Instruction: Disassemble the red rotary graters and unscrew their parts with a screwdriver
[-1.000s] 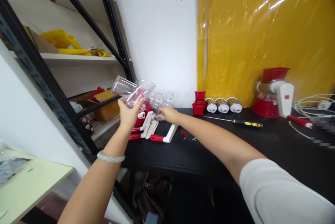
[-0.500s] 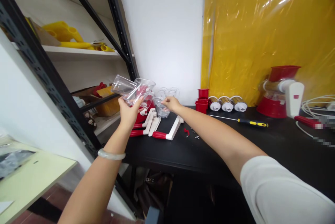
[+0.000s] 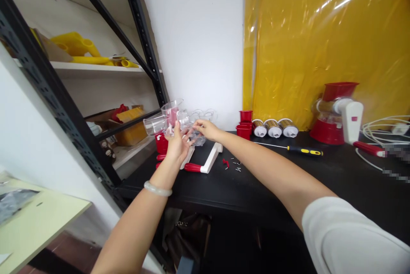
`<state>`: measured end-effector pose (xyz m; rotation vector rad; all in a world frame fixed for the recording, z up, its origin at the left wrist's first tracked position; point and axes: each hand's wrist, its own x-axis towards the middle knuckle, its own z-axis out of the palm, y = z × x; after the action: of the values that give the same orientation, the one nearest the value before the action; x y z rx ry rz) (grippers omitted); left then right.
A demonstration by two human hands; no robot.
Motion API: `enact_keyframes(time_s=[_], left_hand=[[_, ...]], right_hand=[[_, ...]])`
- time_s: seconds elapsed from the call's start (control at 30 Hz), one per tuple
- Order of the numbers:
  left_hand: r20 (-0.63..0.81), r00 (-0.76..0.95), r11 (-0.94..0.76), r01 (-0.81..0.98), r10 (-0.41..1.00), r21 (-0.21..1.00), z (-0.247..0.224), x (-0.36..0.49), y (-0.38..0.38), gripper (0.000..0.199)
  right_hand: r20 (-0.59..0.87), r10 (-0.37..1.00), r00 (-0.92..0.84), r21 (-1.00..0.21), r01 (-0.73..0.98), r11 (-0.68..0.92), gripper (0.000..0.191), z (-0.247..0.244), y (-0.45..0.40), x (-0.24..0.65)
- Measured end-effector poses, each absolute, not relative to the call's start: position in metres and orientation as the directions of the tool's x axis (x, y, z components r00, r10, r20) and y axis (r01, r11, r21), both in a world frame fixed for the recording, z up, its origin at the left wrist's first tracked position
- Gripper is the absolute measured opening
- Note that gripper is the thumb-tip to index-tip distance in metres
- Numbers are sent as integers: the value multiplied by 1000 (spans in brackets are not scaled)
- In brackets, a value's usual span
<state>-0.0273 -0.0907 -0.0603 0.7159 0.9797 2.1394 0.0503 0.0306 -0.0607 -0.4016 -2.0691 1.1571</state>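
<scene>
My left hand (image 3: pixel 180 148), palm turned up with the thumb raised and fingers spread, is in front of the clear plastic housings. Just left of its thumb is a clear plastic housing (image 3: pixel 154 124) with a side tube, above a red base (image 3: pixel 161 142). My right hand (image 3: pixel 206 130) has its fingertips pinched at the rim of a clear plastic part (image 3: pixel 199 140), close to the left fingertips. Overlapping transparent parts hide the exact contact. Below the hands lie white crank handles with red grips (image 3: pixel 194 167).
Small screws (image 3: pixel 237 169) and a red clip (image 3: pixel 226 163) lie on the black table (image 3: pixel 208 192). Further right are red hoppers (image 3: pixel 244 131), grater drums (image 3: pixel 273 128), a screwdriver (image 3: pixel 304 151) and an assembled rotary grater (image 3: pixel 333 116). A shelf rack (image 3: pixel 141 30) stands left.
My left hand has moved right and turned palm up, away from the clear housing it gripped, which now sits lower. My right hand stays by the clear parts, fingers pinched.
</scene>
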Motion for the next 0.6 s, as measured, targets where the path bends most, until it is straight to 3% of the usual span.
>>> enact_keyframes(time_s=[0.03, 0.13, 0.3, 0.4, 0.5, 0.6], left_hand=[[200, -613, -501, -369, 765, 783, -60, -23, -88, 64], [161, -637, -528, -441, 754, 726, -58, -11, -82, 55], [134, -735, -631, -457, 665, 626, -55, 5, -74, 62], [161, -790, -708, -413, 591, 573, -54, 8, -72, 61], [220, -803, -749, -366, 554, 552, -54, 4, -72, 49], [297, -781, -763, -324, 550, 560, -57, -2, -73, 38]], right_hand=[[458, 584, -670, -821, -67, 568, 7, -61, 32, 52], [497, 651, -573, -803, -19, 596, 24, -67, 32, 52], [481, 733, -481, -798, 105, 593, 27, -76, 12, 43], [423, 785, -453, -778, 262, 571, 48, -76, 0, 43], [333, 766, -550, -647, 457, 610, 68, -70, -1, 49], [318, 618, -719, -450, 459, 766, 76, -59, 7, 54]])
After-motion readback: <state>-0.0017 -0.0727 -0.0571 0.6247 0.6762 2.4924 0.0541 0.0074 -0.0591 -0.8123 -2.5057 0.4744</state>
